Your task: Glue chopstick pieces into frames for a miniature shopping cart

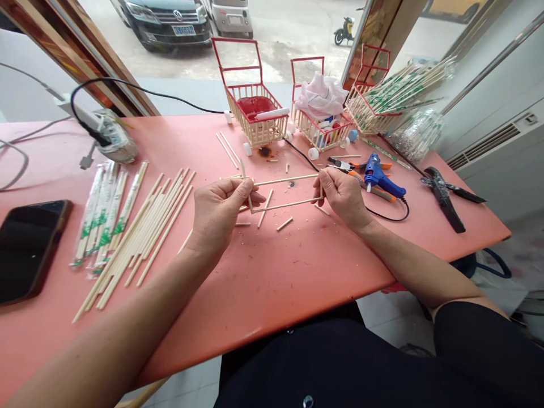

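Note:
Both my hands hold a small rectangular frame of thin wooden sticks (pixel 284 192) just above the pink table (pixel 263 283). My left hand (pixel 223 212) pinches the frame's left end, fingers closed on it. My right hand (pixel 342 195) pinches the right end between thumb and fingers. Short cut stick pieces (pixel 284 224) lie on the table under the frame.
Bare chopsticks (pixel 144 232) and wrapped ones (pixel 102 218) lie at left beside a black phone (pixel 28 246). A blue glue gun (pixel 380 178), orange pliers (pixel 355 167) and black cutters (pixel 444 195) sit at right. Three stick carts (pixel 257 116) stand at the back.

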Available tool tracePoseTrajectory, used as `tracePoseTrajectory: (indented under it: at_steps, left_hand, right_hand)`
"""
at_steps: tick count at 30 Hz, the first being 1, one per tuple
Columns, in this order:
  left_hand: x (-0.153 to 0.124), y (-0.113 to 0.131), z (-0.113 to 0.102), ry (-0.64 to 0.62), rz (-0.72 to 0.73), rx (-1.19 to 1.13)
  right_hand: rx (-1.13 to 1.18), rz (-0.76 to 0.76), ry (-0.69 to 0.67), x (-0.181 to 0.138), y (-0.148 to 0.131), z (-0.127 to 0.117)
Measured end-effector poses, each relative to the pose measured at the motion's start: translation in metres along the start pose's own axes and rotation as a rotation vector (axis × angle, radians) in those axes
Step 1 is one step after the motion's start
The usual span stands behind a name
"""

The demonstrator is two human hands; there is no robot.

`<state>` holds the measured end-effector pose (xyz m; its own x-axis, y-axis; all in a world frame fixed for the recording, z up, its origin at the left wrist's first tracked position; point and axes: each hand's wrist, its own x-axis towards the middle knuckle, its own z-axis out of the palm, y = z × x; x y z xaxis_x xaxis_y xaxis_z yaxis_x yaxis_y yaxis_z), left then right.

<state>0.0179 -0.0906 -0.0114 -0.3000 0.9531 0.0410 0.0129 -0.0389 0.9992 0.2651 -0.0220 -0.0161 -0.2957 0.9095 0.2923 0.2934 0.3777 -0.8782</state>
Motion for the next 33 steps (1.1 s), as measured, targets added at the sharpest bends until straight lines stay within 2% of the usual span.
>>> tracePoseTrajectory:
  at_steps: [13, 19, 26, 33]
  left_hand:
    - [0.005, -0.005, 0.000, 0.018, 0.004, -0.074]
    - [0.005, -0.005, 0.003, 0.021, -0.061, -0.109]
    - [0.001, -0.001, 0.002, -0.065, -0.046, -0.076]
    - [-0.002, 0.000, -0.003, -0.150, -0.047, 0.105]
  right_hand:
    - [0.052, 0.004, 0.017, 0.001, -0.009, -0.001]
    - [0.072, 0.028, 0.038, 0.005, -0.006, -0.006]
    - [0.063, 0.005, 0.092, 0.010, -0.002, -0.013]
    - [0.033, -0.003, 0.109, 0.011, -0.001, -0.015]
